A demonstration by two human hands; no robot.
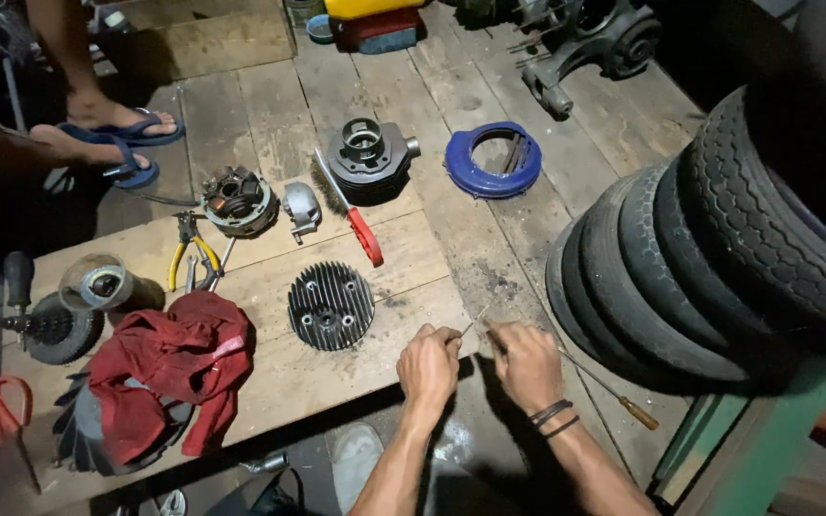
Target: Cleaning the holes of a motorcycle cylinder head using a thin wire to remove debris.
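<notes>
Both forearms enter from the bottom edge, hands close together over the front edge of the wooden counter [270, 373]. Left hand [429, 363]: fingers pinched shut on a thin wire [475, 322], long axis slanting up and right. Right hand [526, 363]: knuckles up, fingers curled closed; contents cannot be told. Finned cylinder head [331, 306] lies just left of the hands. Screwdriver [614, 392] lies beside the right wrist, wooden handle pointing lower right. Tyres [719, 258] stacked at right.

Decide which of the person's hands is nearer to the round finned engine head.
Left. The left hand sits just right of the finned engine head; the right hand lies farther right, beyond it.
</notes>
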